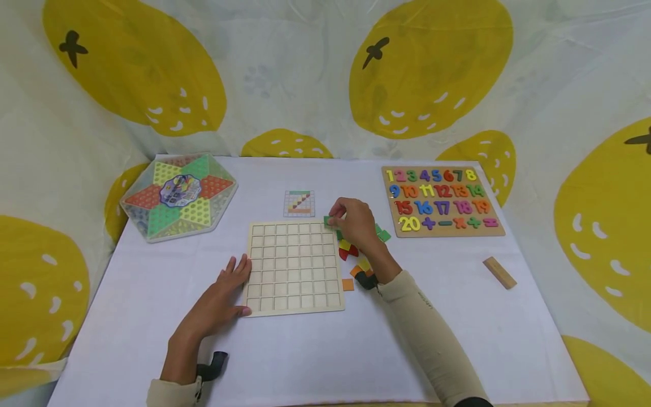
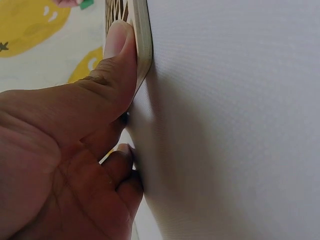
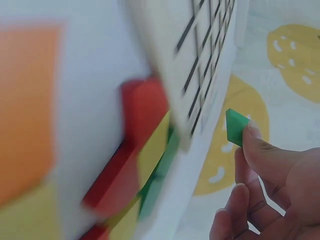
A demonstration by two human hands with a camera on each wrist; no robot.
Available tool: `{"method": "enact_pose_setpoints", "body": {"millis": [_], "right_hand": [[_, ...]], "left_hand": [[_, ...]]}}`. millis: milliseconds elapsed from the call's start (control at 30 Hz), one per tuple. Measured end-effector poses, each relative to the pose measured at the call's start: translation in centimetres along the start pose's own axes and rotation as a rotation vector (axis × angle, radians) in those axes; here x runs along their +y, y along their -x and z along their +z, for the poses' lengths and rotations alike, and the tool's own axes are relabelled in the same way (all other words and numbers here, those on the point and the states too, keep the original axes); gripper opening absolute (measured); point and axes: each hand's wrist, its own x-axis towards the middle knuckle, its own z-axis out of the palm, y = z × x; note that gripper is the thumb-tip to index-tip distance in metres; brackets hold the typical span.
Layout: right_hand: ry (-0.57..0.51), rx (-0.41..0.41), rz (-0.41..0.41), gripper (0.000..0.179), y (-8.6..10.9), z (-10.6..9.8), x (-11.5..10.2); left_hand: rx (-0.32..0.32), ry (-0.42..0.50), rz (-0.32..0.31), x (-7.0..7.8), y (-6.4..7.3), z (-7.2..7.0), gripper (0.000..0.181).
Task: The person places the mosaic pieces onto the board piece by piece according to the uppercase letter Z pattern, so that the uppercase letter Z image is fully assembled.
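A pale wooden grid board point(image 1: 295, 267) of square cells lies flat in the middle of the table. My left hand point(image 1: 226, 291) rests against its left side, fingers touching the edge and thumb on the near corner; in the left wrist view the thumb point(image 2: 117, 55) presses the board's rim. Above the board's far right corner, my right hand point(image 1: 356, 223) pinches a green tile point(image 3: 236, 127) between thumb and fingers. Under that hand lie red tiles point(image 1: 348, 252), yellow tiles point(image 1: 364, 264) and green tiles point(image 1: 383, 235), partly hidden. A square orange tile point(image 1: 348, 284) lies beside the board's right edge.
A pattern card point(image 1: 299, 203) lies beyond the board. A hexagonal star-patterned game box point(image 1: 180, 195) stands far left, a number puzzle board point(image 1: 442, 200) far right. One wooden block point(image 1: 500, 273) sits at the right. A lemon-print curtain point(image 1: 290, 73) hangs behind the table.
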Motion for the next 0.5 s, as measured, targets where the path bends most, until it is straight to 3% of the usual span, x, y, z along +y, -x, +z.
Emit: {"method": "enact_pose_setpoints", "body": {"millis": [500], "right_hand": [[-0.081, -0.068, -0.094, 0.016, -0.3, 4.1, -4.8]], "left_hand": [[0.016, 0.007, 0.005, 0.0, 0.1, 0.1, 0.109]]}}
